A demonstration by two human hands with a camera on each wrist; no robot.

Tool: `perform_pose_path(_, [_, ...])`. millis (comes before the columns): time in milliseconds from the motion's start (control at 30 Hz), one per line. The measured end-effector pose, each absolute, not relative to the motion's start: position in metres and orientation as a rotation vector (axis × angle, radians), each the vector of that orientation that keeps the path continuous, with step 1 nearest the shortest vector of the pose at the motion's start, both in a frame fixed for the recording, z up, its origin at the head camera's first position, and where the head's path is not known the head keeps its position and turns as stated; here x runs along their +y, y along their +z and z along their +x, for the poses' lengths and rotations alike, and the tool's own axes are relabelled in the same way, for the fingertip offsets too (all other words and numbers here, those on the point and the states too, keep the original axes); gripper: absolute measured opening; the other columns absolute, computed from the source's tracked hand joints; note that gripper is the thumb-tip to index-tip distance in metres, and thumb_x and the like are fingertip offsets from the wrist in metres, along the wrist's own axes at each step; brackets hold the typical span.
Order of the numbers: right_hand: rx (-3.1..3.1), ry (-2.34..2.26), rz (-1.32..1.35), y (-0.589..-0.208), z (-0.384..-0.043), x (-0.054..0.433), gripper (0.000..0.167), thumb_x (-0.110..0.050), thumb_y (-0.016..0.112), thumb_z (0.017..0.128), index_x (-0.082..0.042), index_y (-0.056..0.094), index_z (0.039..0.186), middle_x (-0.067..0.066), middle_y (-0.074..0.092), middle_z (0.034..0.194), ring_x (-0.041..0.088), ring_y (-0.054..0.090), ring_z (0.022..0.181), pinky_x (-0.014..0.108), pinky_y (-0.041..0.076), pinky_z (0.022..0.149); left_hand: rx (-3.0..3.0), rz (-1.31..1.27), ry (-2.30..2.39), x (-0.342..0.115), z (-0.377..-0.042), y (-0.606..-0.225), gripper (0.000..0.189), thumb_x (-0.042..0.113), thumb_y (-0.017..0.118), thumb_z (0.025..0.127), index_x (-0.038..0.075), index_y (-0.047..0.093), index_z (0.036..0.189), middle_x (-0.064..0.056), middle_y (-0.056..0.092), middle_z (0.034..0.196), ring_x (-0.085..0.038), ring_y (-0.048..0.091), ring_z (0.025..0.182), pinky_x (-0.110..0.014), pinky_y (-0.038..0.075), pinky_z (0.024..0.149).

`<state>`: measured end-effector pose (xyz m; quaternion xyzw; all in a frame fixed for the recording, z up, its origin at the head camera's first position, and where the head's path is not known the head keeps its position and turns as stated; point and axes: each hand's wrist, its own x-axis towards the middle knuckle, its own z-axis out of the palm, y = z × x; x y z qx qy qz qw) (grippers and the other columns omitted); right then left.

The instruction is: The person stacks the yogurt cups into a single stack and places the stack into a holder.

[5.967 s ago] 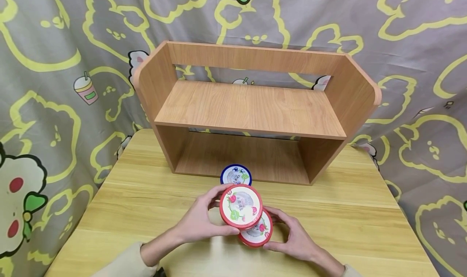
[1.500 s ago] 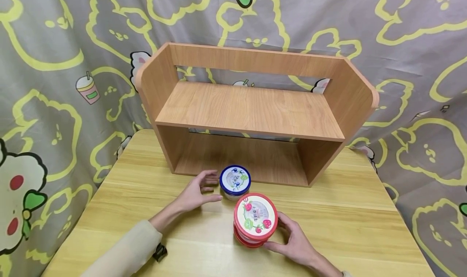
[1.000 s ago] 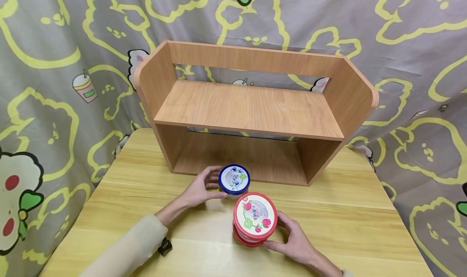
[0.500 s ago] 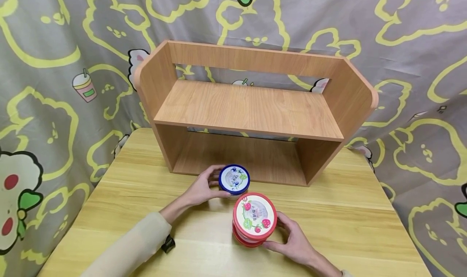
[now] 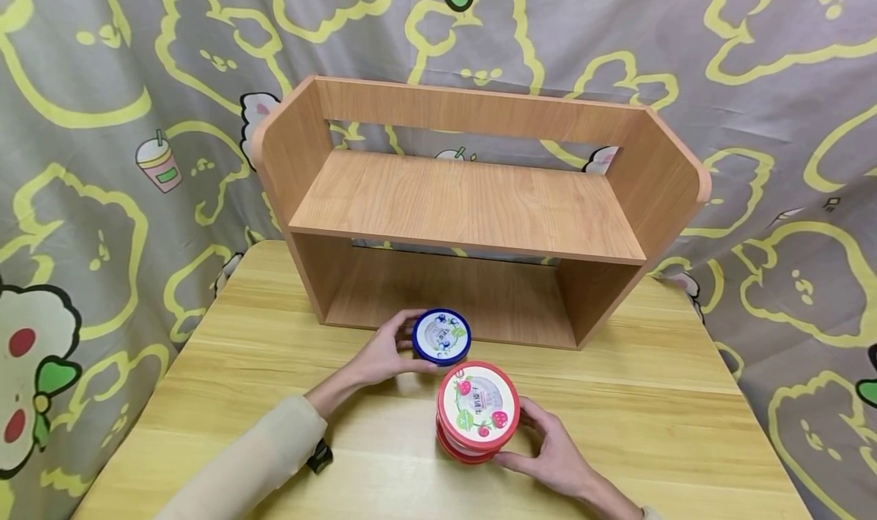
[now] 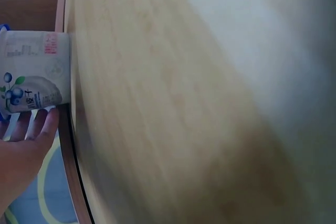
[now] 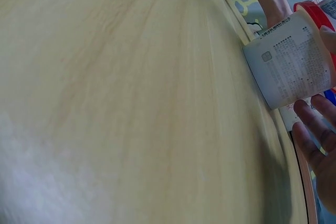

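Observation:
In the head view, my left hand (image 5: 384, 360) holds the side of a tub with a blue lid (image 5: 441, 337), thumb at the front and fingers behind. Blueberries are printed on that tub (image 6: 34, 72) in the left wrist view, with fingertips along its side. Nearer to me, two red-lidded tubs stand stacked. Strawberries decorate the upper tub's lid (image 5: 479, 406), and it covers most of the lower tub (image 5: 460, 451). My right hand (image 5: 555, 459) grips the lower tub from the right. The right wrist view shows the thumb and fingers on either side of the lower tub (image 7: 289, 59).
A two-tier wooden shelf (image 5: 466, 208) stands at the back of the wooden table (image 5: 651, 421), its lower front edge just behind the blue-lidded tub. A patterned curtain (image 5: 774, 124) hangs behind. A black strap piece (image 5: 320, 456) sits under the left sleeve.
The upper red-lidded tub, held by my left hand earlier, now sits on the lower one. My left hand has moved away to the blue-lidded tub and closed round it. The right hand stays put.

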<state>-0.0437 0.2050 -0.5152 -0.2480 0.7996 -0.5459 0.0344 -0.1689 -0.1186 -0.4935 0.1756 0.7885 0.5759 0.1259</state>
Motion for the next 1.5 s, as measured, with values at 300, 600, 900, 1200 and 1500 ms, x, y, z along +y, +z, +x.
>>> perform_pose_path(300, [2.469,-1.675,-0.777,-0.515,-0.044,0.205,0.070,-0.013,0.090,0.084,-0.018,0.058,0.146,0.004,0.067,0.145,0.002,0.062,0.130,0.023,0.051,0.110,2.311,0.498,1.651,-0.115,-0.168,-0.491,0.101,0.027,0.097,0.076,0.013,0.040,0.158,-0.017,0.055,0.150,-0.033,0.059,0.134,-0.045,0.055,0.113])
perform_pose_path(600, [2.490,-1.630,-0.748,-0.514,-0.044,0.205,0.070,-0.017,0.090,0.085,-0.021,0.058,0.146,0.004,0.067,0.145,0.002,0.063,0.130,0.025,0.053,0.109,2.311,0.484,1.649,-0.114,-0.168,-0.491,0.100,0.026,0.097,0.076,0.012,0.041,0.158,-0.017,0.054,0.151,-0.034,0.058,0.134,-0.045,0.056,0.112])
perform_pose_path(900, [2.502,-1.621,-0.759,-0.514,-0.044,0.206,0.069,-0.017,0.089,0.085,-0.022,0.058,0.146,0.002,0.068,0.144,0.002,0.063,0.129,0.026,0.054,0.108,2.302,0.475,1.669,-0.113,-0.167,-0.490,0.097,0.025,0.096,0.078,0.011,0.042,0.157,-0.019,0.055,0.149,-0.035,0.060,0.132,-0.048,0.057,0.111])
perform_pose_path(1200, [2.505,-1.612,-0.726,-0.514,-0.045,0.206,0.069,-0.019,0.090,0.085,-0.023,0.058,0.146,0.002,0.067,0.144,0.002,0.063,0.128,0.026,0.054,0.108,2.316,0.456,1.695,-0.118,-0.170,-0.490,0.097,0.025,0.096,0.078,0.013,0.042,0.157,-0.018,0.055,0.147,-0.032,0.063,0.127,-0.040,0.060,0.106])
perform_pose_path(1500, [2.500,-1.647,-0.789,-0.515,-0.046,0.207,0.070,-0.016,0.091,0.083,-0.018,0.059,0.145,0.004,0.069,0.142,0.004,0.065,0.128,0.026,0.053,0.110,2.374,0.497,1.721,-0.131,-0.172,-0.480,0.093,0.020,0.096,0.077,0.010,0.045,0.155,-0.018,0.059,0.143,-0.031,0.063,0.123,-0.032,0.060,0.100])
